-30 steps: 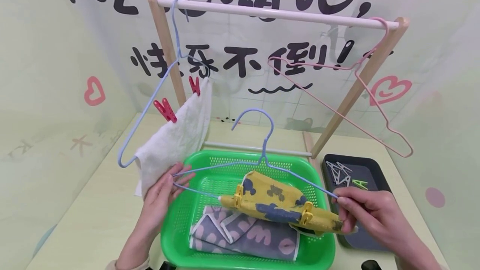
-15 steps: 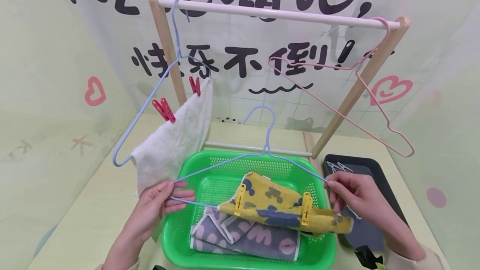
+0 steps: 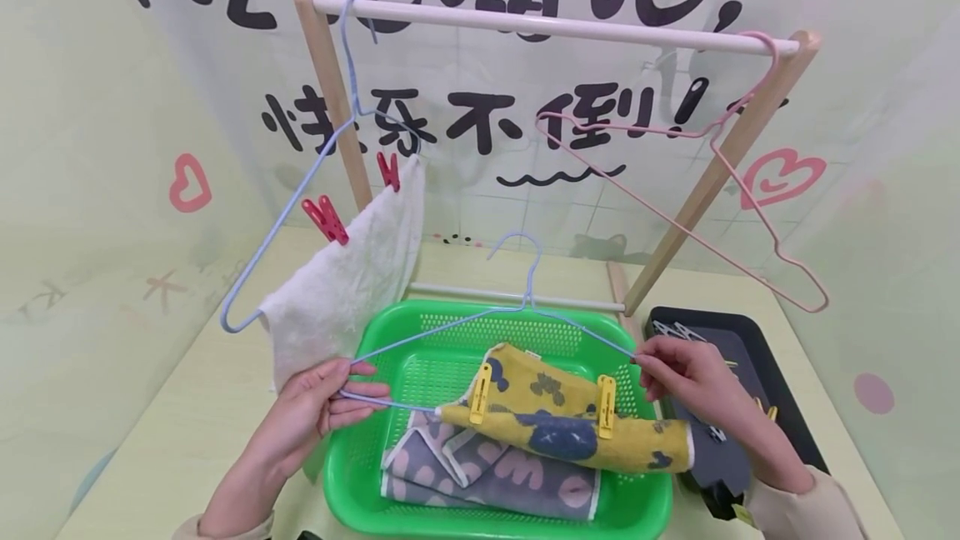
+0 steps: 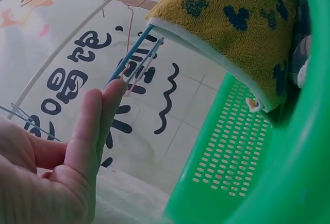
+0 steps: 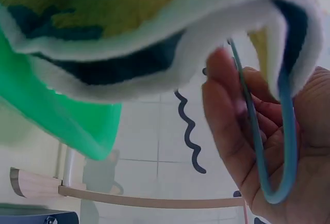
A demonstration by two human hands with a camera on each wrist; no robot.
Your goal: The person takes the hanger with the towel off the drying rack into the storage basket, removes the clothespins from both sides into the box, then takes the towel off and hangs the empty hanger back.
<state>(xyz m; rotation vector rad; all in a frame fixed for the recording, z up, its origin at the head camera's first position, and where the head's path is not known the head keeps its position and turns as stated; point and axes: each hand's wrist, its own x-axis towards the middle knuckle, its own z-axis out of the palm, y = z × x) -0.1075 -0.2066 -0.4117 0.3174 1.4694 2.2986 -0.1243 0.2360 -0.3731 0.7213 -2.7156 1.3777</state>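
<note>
Both hands hold a blue hanger [image 3: 528,292] above the green basket, its hook toward the rack. With thumb and fingers, my left hand [image 3: 321,400] grips its left corner, the other fingers fairly straight. My right hand [image 3: 692,375] pinches the right arm near its end; the right wrist view shows the rounded hanger corner [image 5: 280,193] against the palm. Over the hanger's lower bar hangs a yellow towel [image 3: 555,390] with blue patches, folded over it. Two yellow clothespins [image 3: 481,394] clip the towel along the bar.
The green basket [image 3: 660,490] contains a folded purple towel [image 3: 517,477]. A dark tray [image 3: 753,336] with clothespins lies right. Behind stands a rack with a white rail [image 3: 525,21], bearing a pink hanger [image 3: 724,119] and another blue hanger with a white towel [image 3: 337,298] and red clothespins [image 3: 326,219].
My right hand has moved left and up, off the towel's right end, and still pinches the hanger. The towel's right part has spread flatter, and the clothespins have turned upright. My left hand has shifted slightly.
</note>
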